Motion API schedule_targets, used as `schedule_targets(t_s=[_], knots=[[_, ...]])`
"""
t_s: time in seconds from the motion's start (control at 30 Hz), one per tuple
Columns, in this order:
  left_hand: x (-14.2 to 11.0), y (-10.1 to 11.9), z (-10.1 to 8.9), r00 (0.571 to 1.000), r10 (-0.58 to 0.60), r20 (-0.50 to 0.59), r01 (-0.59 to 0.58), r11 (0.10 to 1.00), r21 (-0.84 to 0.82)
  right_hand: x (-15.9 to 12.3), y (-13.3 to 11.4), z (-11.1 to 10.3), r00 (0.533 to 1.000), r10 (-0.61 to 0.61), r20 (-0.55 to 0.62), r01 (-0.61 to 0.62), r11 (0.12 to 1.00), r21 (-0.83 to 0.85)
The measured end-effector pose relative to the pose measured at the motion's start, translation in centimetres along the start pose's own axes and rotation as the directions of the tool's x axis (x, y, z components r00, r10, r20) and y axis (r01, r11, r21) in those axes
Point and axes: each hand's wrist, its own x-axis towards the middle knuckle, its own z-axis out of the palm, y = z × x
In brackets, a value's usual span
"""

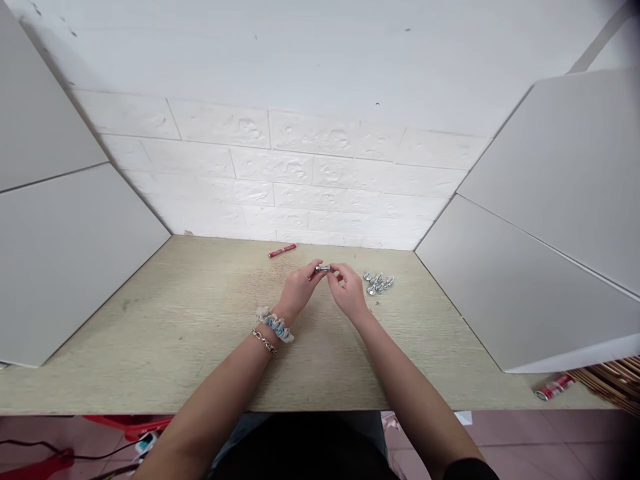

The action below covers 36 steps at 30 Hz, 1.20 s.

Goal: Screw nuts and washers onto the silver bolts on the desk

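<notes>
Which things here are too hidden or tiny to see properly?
All in the head view:
Bolt-like piece: ends partly covered by the left hand and right hand.
Metal pieces: too small and overlapping to count.
Red tube near the wall: lettering too small.
Brown slatted thing: cut off by the right edge.

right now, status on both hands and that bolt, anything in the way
Left hand and right hand pinching opposite ends of metal bolt. Metal hardware pile beside right hand; red tube farther back. Nothing seen blocking either hand.

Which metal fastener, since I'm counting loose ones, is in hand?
The held fastener between the left hand and right hand; the other fasteners lie clustered on the table.
</notes>
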Motion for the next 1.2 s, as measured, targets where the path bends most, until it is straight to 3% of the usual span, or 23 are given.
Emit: schedule_targets(t_s=[0.13, 0.4, 0.63, 1.0, 1.2], knots=[[0.0, -0.3, 0.1, 1.000, -0.016, -0.002, 0.016, 0.999, -0.039, -0.1, 0.0, -0.2, 1.000, -0.009, 0.013, 0.010, 0.997, -0.071], [0.2, 0.2, -0.1, 0.986, -0.160, 0.036, 0.164, 0.953, -0.253, -0.3, -0.1, -0.4, 0.991, -0.129, 0.021, 0.130, 0.964, -0.231], [0.1, 0.4, -0.1, 0.988, -0.149, 0.041, 0.155, 0.950, -0.273, -0.4, 0.0, -0.7, 0.967, -0.254, -0.016, 0.242, 0.937, -0.254], [-0.1, 1.3, -0.5, 0.996, -0.082, 0.041, 0.090, 0.965, -0.246, -0.6, 0.2, -0.7, 0.985, -0.170, -0.033, 0.164, 0.978, -0.132], [-0.1, 1.3, -0.5, 0.995, -0.093, 0.032, 0.098, 0.957, -0.274, -0.5, 0.5, -0.6, 0.998, -0.045, 0.049, 0.051, 0.992, -0.116]])
